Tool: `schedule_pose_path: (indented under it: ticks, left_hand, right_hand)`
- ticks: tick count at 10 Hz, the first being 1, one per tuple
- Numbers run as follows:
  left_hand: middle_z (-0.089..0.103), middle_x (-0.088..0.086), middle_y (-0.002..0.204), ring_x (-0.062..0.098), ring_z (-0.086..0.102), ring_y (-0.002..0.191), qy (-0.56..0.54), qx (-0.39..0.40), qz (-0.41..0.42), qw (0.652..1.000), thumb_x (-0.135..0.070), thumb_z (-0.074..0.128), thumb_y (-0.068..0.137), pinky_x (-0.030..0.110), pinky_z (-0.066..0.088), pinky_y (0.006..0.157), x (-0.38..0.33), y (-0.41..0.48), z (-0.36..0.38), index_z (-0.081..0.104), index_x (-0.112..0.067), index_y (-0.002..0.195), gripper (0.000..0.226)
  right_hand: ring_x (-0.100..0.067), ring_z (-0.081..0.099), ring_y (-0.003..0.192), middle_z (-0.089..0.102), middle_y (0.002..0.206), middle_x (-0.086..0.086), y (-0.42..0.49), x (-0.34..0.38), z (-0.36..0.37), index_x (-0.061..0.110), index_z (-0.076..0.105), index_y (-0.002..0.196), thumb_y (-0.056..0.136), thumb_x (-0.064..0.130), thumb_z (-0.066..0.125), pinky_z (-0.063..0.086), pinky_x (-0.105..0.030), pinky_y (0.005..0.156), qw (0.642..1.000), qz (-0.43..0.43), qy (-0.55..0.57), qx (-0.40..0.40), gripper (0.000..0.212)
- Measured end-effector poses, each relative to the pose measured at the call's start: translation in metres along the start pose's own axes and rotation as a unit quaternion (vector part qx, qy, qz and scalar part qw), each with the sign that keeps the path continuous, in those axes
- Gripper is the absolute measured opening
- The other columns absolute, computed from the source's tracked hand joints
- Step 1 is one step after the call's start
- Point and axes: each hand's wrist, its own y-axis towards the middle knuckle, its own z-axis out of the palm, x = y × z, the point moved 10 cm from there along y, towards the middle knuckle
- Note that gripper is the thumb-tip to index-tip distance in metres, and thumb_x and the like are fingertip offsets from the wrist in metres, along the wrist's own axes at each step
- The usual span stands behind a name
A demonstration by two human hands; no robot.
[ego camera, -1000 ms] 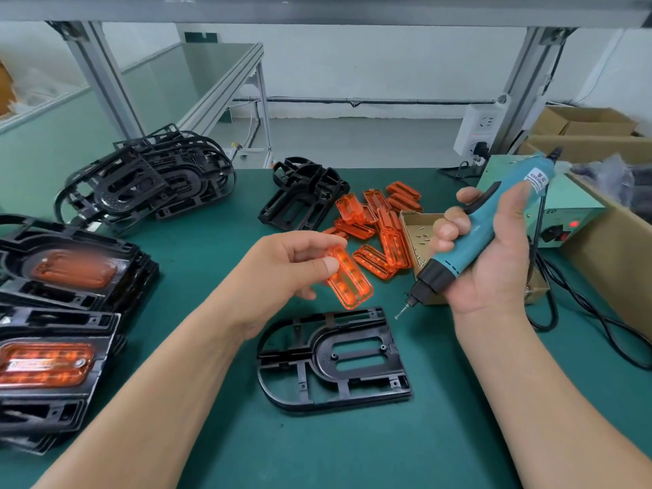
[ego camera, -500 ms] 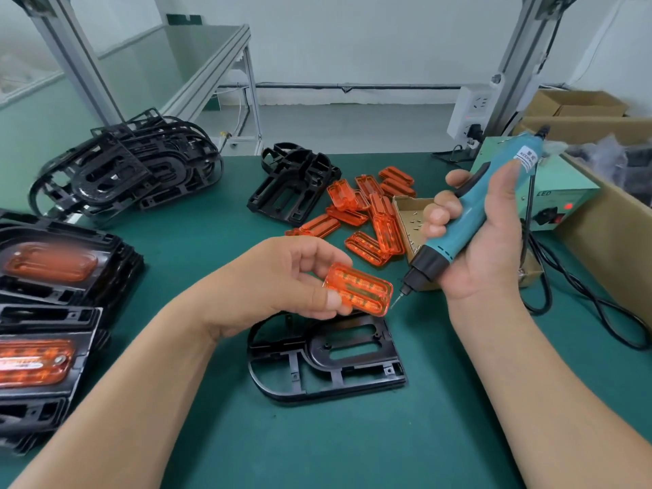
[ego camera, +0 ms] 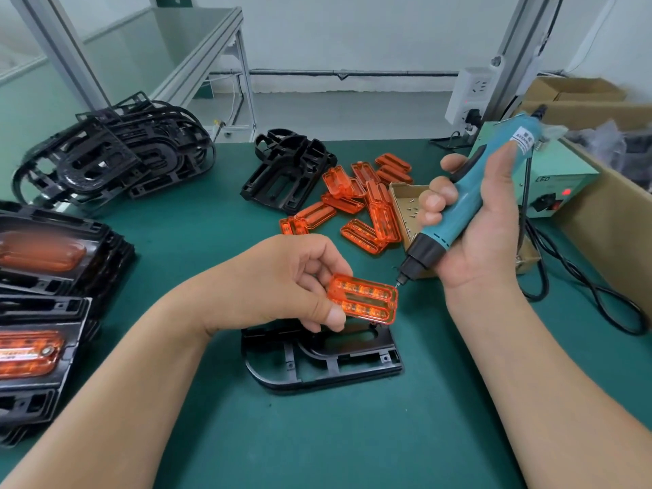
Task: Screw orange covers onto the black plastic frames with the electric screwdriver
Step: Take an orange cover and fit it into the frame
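While the orange cover (ego camera: 363, 300) is pinched at its left end between thumb and fingers of the left hand (ego camera: 282, 285), it hangs just above the far edge of the black frame (ego camera: 386, 344), which lies flat on the bench (ego camera: 317, 435). Cover and frame appear not yet mated. The right hand (ego camera: 487, 234) is wrapped round the electric screwdriver (ego camera: 467, 199), whose bit slants down, its tip just beside the cover's right end, above the frame's far right corner. Whether a screw sits on the bit cannot be told.

Assessment: the step in hand is seating the cover. It should be lowered square into the frame's central opening and checked for a flush bed all round, holes aligned, before the driver comes in. Fingertips should press it down clear of the screw points. The bit should be presented upright rather than slanted, to avoid cross-threading or cracking the plastic. Screws lie in the cardboard box (ego camera: 400, 195) beyond the frame's far right corner, beside the loose covers (ego camera: 356, 202).
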Motion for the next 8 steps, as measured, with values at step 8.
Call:
schedule_pose_path:
  ticks: [8]
  left_hand:
    - [0.075, -0.003, 0.104, 0.016, 0.073, 0.086, 0.063, -0.119, 0.046, 0.990, -0.020, 0.075, 0.087, 0.032, 0.058, 0.076, -0.007, 0.003, -0.021, 0.070, -0.042, 0.116, 0.036]
  right_hand:
    - [-0.011, 0.051, 0.057, 0.047, 0.067, 0.002, 0.001, 0.003, -0.003, 0.013, 0.063, 0.097, 0.107, 0.062, 0.042, 0.045, -0.021, 0.049, 1.000, -0.011, 0.009, -0.007, 0.054]
